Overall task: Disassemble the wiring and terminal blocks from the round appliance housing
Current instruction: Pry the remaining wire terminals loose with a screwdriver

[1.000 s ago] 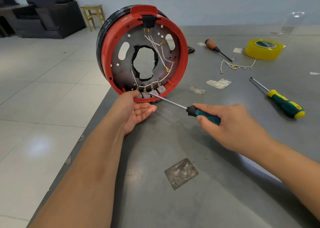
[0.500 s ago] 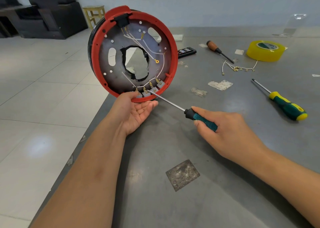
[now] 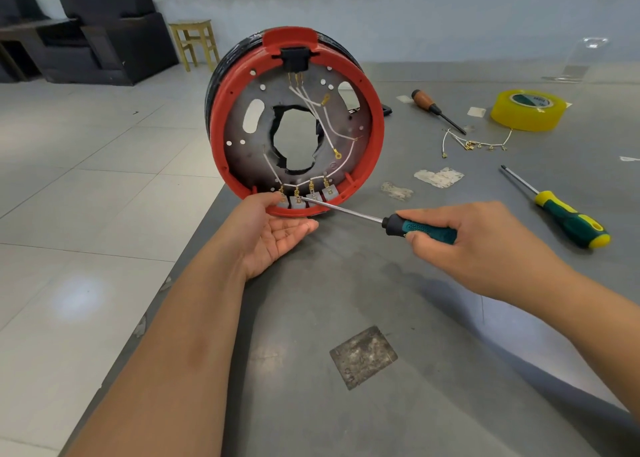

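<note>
The round housing (image 3: pixel 375 124), red-rimmed with a dark metal plate and a jagged centre hole, stands on edge at the table's left edge. White wires (image 3: pixel 329 120) run from a black connector at its top to several grey terminal blocks (image 3: pixel 304 198) along the bottom. My left hand (image 3: pixel 273 234), palm up, grips the housing's lower rim, thumb beside the leftmost block. My right hand (image 3: pixel 485 248) holds a green-handled screwdriver (image 3: pixel 420 229); its tip touches the second block from the left.
On the grey table (image 3: pixel 381 404) lie a yellow-green screwdriver (image 3: pixel 568 219), a wooden-handled screwdriver (image 3: pixel 434 108), a yellow tape roll (image 3: pixel 528 110), a loose wire bundle (image 3: pixel 474 144) and tape scraps (image 3: pixel 438 177). Tiled floor, a stool (image 3: pixel 195 42) and dark armchairs lie left.
The housing swung leftward half a second ago and has turned back to face me. The screwdriver tip has stayed at the terminal blocks throughout.
</note>
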`<state>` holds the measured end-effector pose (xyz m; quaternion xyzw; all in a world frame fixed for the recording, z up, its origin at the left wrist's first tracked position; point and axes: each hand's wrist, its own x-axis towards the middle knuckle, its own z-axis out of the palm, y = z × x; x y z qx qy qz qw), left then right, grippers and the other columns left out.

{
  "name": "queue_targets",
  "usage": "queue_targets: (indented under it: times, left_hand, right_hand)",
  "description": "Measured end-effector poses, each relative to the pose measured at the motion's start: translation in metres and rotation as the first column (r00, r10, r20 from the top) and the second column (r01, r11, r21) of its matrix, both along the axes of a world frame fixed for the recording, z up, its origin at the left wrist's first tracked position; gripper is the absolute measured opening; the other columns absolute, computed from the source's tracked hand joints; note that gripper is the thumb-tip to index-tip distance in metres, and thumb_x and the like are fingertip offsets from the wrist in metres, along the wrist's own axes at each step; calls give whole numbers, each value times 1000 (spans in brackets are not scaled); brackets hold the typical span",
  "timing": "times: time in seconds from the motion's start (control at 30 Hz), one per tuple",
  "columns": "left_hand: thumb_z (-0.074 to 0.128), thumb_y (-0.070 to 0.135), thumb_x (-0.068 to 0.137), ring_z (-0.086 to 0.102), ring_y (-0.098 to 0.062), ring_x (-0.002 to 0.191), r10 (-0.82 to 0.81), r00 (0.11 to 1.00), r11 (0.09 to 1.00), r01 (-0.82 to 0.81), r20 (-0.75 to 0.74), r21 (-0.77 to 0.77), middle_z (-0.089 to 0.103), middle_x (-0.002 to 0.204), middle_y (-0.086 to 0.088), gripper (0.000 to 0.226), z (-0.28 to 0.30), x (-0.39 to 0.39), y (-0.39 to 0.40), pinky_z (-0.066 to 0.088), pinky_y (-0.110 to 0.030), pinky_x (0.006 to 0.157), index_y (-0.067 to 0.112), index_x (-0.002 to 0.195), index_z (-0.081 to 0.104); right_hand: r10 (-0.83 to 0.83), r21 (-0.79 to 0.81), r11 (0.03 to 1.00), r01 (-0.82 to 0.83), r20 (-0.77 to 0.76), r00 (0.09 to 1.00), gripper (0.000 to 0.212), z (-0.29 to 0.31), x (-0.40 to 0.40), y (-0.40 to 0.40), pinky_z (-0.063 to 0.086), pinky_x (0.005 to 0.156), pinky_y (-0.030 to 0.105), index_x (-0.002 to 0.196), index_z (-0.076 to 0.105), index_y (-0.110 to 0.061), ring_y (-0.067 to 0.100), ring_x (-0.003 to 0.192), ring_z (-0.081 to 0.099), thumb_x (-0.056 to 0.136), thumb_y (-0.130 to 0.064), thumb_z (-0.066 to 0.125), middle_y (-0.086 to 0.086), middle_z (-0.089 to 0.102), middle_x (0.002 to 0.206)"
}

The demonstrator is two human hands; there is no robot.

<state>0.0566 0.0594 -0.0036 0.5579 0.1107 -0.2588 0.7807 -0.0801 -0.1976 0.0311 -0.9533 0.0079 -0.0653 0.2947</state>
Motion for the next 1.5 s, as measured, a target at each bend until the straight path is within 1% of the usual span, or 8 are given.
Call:
queue_targets:
  times: [0.2, 0.3, 0.6, 0.8, 0.97, 1.1, 1.27, 1.5]
  left_hand:
    - [49, 25, 108, 79, -28, 69, 34, 999, 999, -34, -6, -3, 76, 89, -29, 42, 0, 0, -6, 58, -24, 49, -13, 117, 65]
    - [49, 25, 109, 79, -28, 70, 36, 999, 999, -36, -25, -17, 77, 90, -28, 42, 0, 0, -7, 59, -25, 49, -14, 116, 64]
    - [49, 25, 108, 80, -32, 80, 13, 1000, 1000, -13, -19, 5, 76, 97, -31, 42, 0, 0, -5, 60, -27, 53, -13, 118, 64]
    - [49, 25, 109, 80, -29, 75, 30, 1000, 1000, -30, -5, -1, 77, 94, -29, 38, 1, -2, -5, 59, -25, 52, -8, 119, 64]
    - [47, 26, 111, 79, -26, 67, 36, 999, 999, -36, -10, 20, 76, 85, -27, 41, 1, -2, -9, 58, -23, 48, -11, 119, 64]
    - [48, 26, 110, 78, -26, 67, 39, 999, 999, -39, -5, 22, 76, 85, -27, 43, 0, -1, -10, 58, -23, 48, -13, 121, 62]
    - [48, 27, 111, 78, -25, 67, 32, 999, 999, -32, -14, 7, 77, 88, -27, 44, 0, 0, -9, 59, -23, 49, -13, 123, 61]
    - [48, 25, 109, 78, -23, 67, 23, 999, 998, -26, -42, -64, 77, 91, -27, 40, -1, 2, -3, 58, -23, 49, -9, 114, 67]
  right_hand:
    - [-31, -11, 999, 31, 21, 999, 35, -8, -2, 5, 35, 41, 16, 119, 67, -55, 8, 53, 52, 89, -44, 54, -14, 65, 65]
    - [-35, -69, 997, 37, 27, 999, 41, -14, -6, 13, 40, 45, 26, 127, 65, -52, 7, 56, 54, 89, -48, 51, -9, 67, 68]
    - [-11, -5, 1000, 11, 11, 1000, 36, -2, -1, 5, 35, 41, 12, 113, 67, -58, 4, 49, 50, 83, -48, 50, -28, 58, 61]
    - [-17, 1, 1000, 17, -11, 1000, 28, 3, 4, 0, 35, 40, 16, 102, 65, -63, 9, 46, 49, 81, -51, 51, -7, 66, 65]
    - [-25, -5, 1000, 25, 1, 1000, 32, -3, 3, 6, 33, 38, 12, 116, 67, -56, 2, 46, 50, 89, -44, 54, -24, 61, 62]
    - [-46, -32, 998, 47, 33, 998, 36, -13, 0, 11, 37, 44, 11, 126, 68, -46, -1, 52, 52, 92, -40, 58, -20, 59, 62]
    - [-48, -20, 999, 50, 73, 996, 42, -26, -4, 12, 38, 44, 17, 128, 66, -47, 6, 52, 54, 89, -47, 53, -11, 66, 65]
    - [-38, -9, 999, 39, 132, 991, 47, -40, -5, 17, 41, 49, 15, 132, 65, -42, 4, 58, 55, 89, -52, 48, -14, 65, 67]
